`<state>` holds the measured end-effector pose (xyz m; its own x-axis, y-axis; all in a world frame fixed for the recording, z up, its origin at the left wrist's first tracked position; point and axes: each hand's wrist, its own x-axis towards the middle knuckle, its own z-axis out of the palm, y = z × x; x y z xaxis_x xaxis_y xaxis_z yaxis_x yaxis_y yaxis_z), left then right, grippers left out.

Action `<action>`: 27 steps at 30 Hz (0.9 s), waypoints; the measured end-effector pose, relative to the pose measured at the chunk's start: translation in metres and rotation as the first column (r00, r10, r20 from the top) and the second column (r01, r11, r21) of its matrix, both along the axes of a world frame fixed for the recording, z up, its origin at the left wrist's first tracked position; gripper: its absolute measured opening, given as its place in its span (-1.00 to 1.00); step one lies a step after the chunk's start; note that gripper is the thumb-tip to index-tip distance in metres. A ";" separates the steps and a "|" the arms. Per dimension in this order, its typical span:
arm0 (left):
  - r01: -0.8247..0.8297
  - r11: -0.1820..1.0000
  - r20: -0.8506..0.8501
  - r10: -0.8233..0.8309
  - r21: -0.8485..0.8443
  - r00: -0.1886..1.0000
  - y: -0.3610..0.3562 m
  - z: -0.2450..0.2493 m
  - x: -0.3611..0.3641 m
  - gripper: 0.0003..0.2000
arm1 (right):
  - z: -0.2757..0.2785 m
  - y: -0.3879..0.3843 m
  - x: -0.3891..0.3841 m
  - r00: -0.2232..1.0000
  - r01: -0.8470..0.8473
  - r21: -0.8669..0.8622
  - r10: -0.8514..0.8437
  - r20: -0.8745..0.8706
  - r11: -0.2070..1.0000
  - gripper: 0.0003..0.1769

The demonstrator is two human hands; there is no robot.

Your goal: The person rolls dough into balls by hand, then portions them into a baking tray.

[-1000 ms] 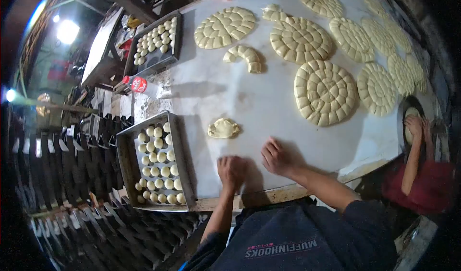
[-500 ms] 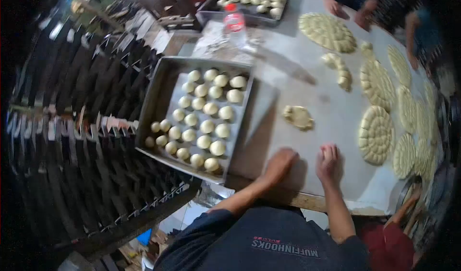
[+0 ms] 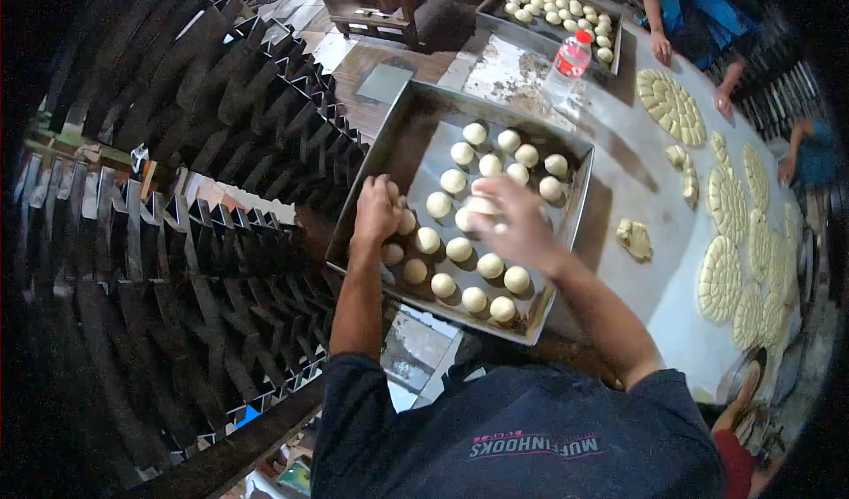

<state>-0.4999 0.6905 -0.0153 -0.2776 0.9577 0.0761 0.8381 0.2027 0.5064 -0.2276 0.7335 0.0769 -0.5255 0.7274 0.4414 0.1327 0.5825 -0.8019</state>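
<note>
A metal tray (image 3: pixel 579 190) holds rows of round pale dough balls (image 3: pixel 458 250). My left hand (image 3: pixel 378 212) is inside the tray near its left wall, its fingers curled round a dough ball that shows at the fingertips. Over the middle right of the tray is my right hand (image 3: pixel 522 220), smeared by motion. Its fingers overlap several dough balls in this view, and I cannot tell whether it grips one. A ragged lump of dough (image 3: pixel 635 240) lies on the table (image 3: pixel 610 296) to the right of the tray.
Behind the tray stand a red-capped bottle (image 3: pixel 570 57) and a second tray (image 3: pixel 491 23) of dough balls. Scored flat dough rounds (image 3: pixel 719 278) and a dough strip (image 3: pixel 685 176) lie on the right. Other people's hands (image 3: pixel 661 48) rest at the far edge. Dark racks (image 3: pixel 203 260) fill the left.
Both my hands have moved left from the tabletop to the tray, the left one closing on a dough ball there. The view has turned left, so the tray appears nearer the centre.
</note>
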 end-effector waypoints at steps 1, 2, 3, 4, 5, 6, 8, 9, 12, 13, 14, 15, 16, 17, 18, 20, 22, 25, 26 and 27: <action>-0.012 1.000 0.095 0.015 -0.024 0.995 -0.004 0.014 0.004 -0.29 | -0.004 0.009 -0.038 0.999 -0.037 0.088 0.035 0.021 0.995 -0.68; -0.016 1.000 0.171 0.012 0.019 0.985 -0.013 0.032 0.011 -0.22 | -0.023 0.020 -0.068 0.993 -0.106 0.123 0.100 0.056 0.987 -0.68; -0.023 0.988 0.120 0.005 0.150 0.993 -0.020 0.029 0.010 -0.21 | -0.045 0.027 -0.090 0.971 -0.134 0.126 0.105 0.216 0.983 -0.66; -0.015 0.960 0.063 -0.003 0.279 0.998 -0.027 0.026 0.008 -0.20 | -0.070 0.040 -0.103 0.800 -0.321 0.202 0.150 0.581 0.925 -0.67; -0.085 0.962 0.080 0.066 0.258 0.995 -0.039 0.028 0.010 -0.22 | -0.062 0.033 -0.096 0.707 -0.355 0.203 0.120 0.697 0.912 -0.70; -0.136 0.959 0.095 0.116 0.247 0.989 -0.049 0.031 0.016 -0.23 | -0.086 0.029 -0.084 0.748 -0.353 0.480 -0.066 0.660 0.803 -0.73; -0.289 0.931 0.195 0.248 0.221 0.949 -0.062 0.027 0.040 -0.30 | -0.048 0.017 -0.023 0.934 -0.182 0.260 0.085 0.346 0.948 -0.74; -0.266 0.946 0.180 0.234 0.185 0.955 -0.060 0.033 0.060 -0.33 | -0.050 0.021 0.015 0.985 -0.095 0.299 0.045 0.167 0.950 -0.77; -0.047 0.993 0.274 0.015 0.108 0.962 -0.020 0.071 0.152 -0.39 | -0.065 0.010 0.150 0.851 0.470 0.272 -0.513 0.112 0.840 -0.91; 0.135 0.977 0.303 -0.181 0.166 0.936 0.001 0.083 0.186 -0.41 | -0.065 0.003 0.192 0.761 0.582 0.272 -0.631 0.150 0.766 -0.92; 0.337 0.925 0.256 -0.374 0.177 0.892 0.025 0.092 0.223 -0.42 | -0.066 -0.003 0.231 0.662 0.676 0.275 -0.727 0.182 0.684 -0.93; 0.503 0.850 0.249 -0.527 0.157 0.813 0.054 0.096 0.260 -0.41 | -0.079 -0.007 0.268 0.617 0.711 0.331 -0.776 0.129 0.620 -0.93; 0.646 0.751 0.239 -0.658 0.137 0.714 0.082 0.100 0.299 -0.39 | -0.099 -0.022 0.304 0.536 0.748 0.327 -0.817 0.215 0.577 -0.91; 0.727 0.657 0.241 -0.752 0.201 0.613 0.110 0.098 0.341 -0.36 | -0.101 -0.041 0.339 0.503 0.771 0.297 -0.824 0.259 0.564 -0.90; 0.791 0.554 0.234 -0.831 0.262 0.504 0.139 0.088 0.381 -0.33 | -0.104 -0.062 0.371 0.476 0.791 0.265 -0.827 0.299 0.551 -0.90; 0.796 0.579 0.483 -0.756 0.178 0.442 0.204 0.043 0.446 -0.26 | -0.127 -0.105 0.424 0.378 0.866 0.272 -0.905 0.195 0.420 -0.89; 0.805 0.590 0.381 -0.760 0.063 0.527 0.276 0.001 0.505 -0.20 | -0.141 -0.156 0.476 0.360 0.908 0.118 -0.893 0.271 0.402 -0.87; 0.664 0.747 0.596 -0.527 -0.015 0.606 0.378 -0.069 0.569 -0.18 | -0.135 -0.187 0.520 0.328 0.934 0.053 -0.908 0.261 0.352 -0.88; 0.637 0.771 0.620 -0.501 0.003 0.604 0.388 -0.074 0.589 -0.19 | -0.138 -0.189 0.527 0.320 0.938 0.045 -0.911 0.262 0.343 -0.88; 0.623 0.782 0.598 -0.514 0.032 0.615 0.389 -0.076 0.608 -0.25 | -0.141 -0.185 0.529 0.299 0.941 0.071 -0.910 0.287 0.332 -0.88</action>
<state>0.1079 1.0792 -0.0912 0.3891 0.9182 -0.0744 0.3965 -0.0940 0.9132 0.3013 0.5484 -0.0642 0.4561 0.8294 0.3226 0.7161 -0.1268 -0.6864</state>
